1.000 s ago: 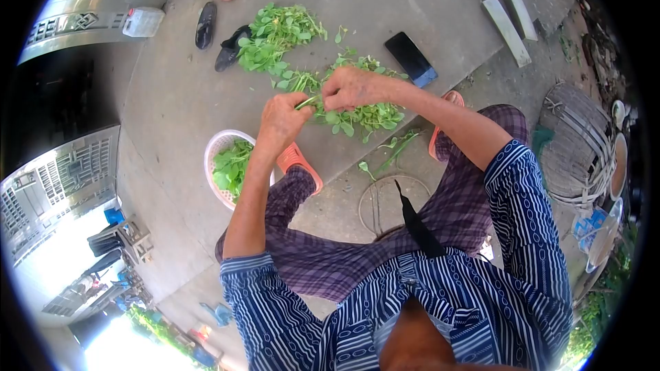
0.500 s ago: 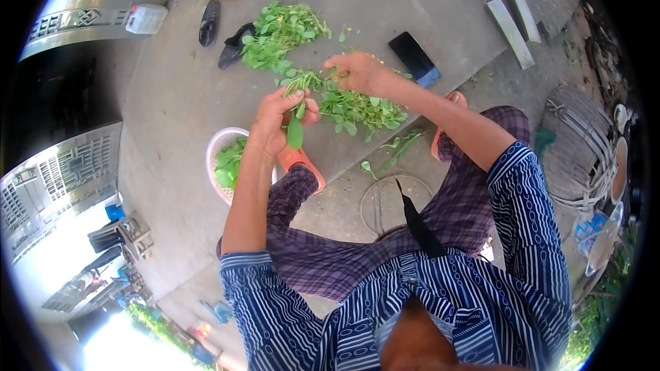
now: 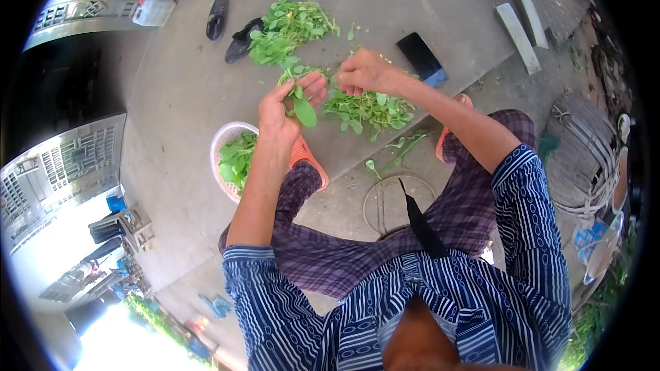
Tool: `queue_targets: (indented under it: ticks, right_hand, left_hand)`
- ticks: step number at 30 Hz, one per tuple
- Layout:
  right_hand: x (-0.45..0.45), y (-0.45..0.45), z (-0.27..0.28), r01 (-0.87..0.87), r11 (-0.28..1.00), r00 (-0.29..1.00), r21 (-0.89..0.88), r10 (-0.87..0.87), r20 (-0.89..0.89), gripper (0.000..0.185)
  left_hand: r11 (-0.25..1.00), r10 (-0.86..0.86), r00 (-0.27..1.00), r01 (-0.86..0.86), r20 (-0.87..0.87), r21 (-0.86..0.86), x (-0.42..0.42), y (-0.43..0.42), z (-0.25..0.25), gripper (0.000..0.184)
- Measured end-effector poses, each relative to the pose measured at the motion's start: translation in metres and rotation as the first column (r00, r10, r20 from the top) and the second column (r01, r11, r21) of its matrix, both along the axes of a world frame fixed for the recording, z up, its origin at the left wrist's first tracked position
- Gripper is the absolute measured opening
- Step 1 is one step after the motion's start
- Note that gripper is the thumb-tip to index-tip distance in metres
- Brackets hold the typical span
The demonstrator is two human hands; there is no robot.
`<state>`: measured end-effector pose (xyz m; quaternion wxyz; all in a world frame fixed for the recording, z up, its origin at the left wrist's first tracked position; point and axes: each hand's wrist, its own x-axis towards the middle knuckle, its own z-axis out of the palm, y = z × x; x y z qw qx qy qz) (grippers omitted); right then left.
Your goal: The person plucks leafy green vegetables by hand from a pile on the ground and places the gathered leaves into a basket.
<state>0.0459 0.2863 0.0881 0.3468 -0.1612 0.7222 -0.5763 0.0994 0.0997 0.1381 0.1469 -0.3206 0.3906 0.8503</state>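
My left hand (image 3: 283,106) holds a small bunch of leafy greens (image 3: 304,111) between thumb and palm. One broad leaf hangs down, and the fingers are partly stretched out. To its right, my right hand (image 3: 368,72) has its fingers curled together over the near heap of greens (image 3: 371,110). Whatever those fingers grip, if anything, is hidden. Farther off lies a second heap of greens (image 3: 292,27) on the concrete. A pale plastic basket (image 3: 218,165) with picked leaves in it stands left of my left forearm, partly covered by it.
A smartphone (image 3: 421,56) lies right of the heaps. Black shoes (image 3: 217,17) and a white jug (image 3: 154,12) are at the far left. Loose stems (image 3: 405,150) lie by a wire ring (image 3: 375,199) between my feet. White bars (image 3: 519,38) and a bound bundle (image 3: 581,151) are at the right.
The fingers of my left hand have opened out around the greens, and the broad leaf has swung right. My right hand has shifted slightly right, its fingers curling in more.
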Motion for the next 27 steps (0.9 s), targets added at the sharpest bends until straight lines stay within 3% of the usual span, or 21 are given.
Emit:
queue_targets:
  ticks: [1,3,7,9,10,12,16,19,22,24,27]
  right_hand:
    - [0.003,-0.002,0.001,-0.004,1.000,1.000,-0.001,0.004,0.001,0.023]
    - [0.013,-0.008,0.006,-0.111,0.978,0.971,-0.177,0.145,0.192,0.026]
    - [0.040,-0.014,0.022,-0.190,0.949,0.952,-0.251,0.241,0.189,0.024]
    - [0.046,-0.015,0.027,-0.043,0.997,0.966,-0.059,0.027,-0.257,0.022]
    - [0.047,-0.013,0.031,-0.043,0.997,0.966,-0.059,0.026,-0.258,0.022]
    - [0.047,-0.010,0.040,0.142,0.978,0.901,-0.153,-0.191,-0.388,0.021]
    - [0.054,-0.017,0.034,0.051,0.989,0.861,-0.136,-0.113,-0.497,0.021]
    - [0.055,-0.021,0.026,0.082,0.995,0.786,-0.059,-0.101,-0.610,0.021]
    - [0.053,-0.019,0.031,0.170,0.984,0.738,-0.048,-0.160,-0.655,0.022]
    - [0.054,-0.015,0.038,0.232,0.953,0.735,-0.196,-0.304,-0.606,0.023]
    - [0.054,-0.014,0.027,0.123,0.975,0.655,-0.187,-0.221,-0.723,0.021]
  left_hand:
    - [1.000,0.004,1.000,-0.004,0.001,-0.001,0.000,0.000,-0.001,0.020]
    - [0.999,0.018,0.999,-0.016,-0.048,0.049,0.000,0.001,-0.004,0.023]
    - [0.999,-0.017,0.994,0.021,-0.110,0.035,0.001,0.011,-0.004,0.026]
    - [1.000,0.009,0.990,-0.005,-0.140,0.024,0.003,0.013,-0.009,0.027]
    - [1.000,0.009,0.990,-0.005,-0.142,0.024,0.004,0.011,-0.012,0.027]
    - [1.000,0.019,0.990,-0.021,-0.142,-0.019,0.005,0.010,-0.015,0.029]
    - [0.999,0.028,0.994,-0.030,-0.110,-0.015,0.004,0.026,-0.014,0.031]
    - [0.988,-0.033,0.989,0.011,-0.144,-0.151,0.003,0.036,-0.010,0.031]
    - [0.999,0.030,0.987,-0.033,-0.161,-0.018,0.001,0.035,-0.015,0.030]
    - [0.987,0.002,0.986,-0.028,-0.165,-0.156,0.001,0.033,-0.013,0.030]
    - [0.985,-0.002,0.983,-0.031,-0.185,-0.173,0.001,0.033,-0.014,0.026]
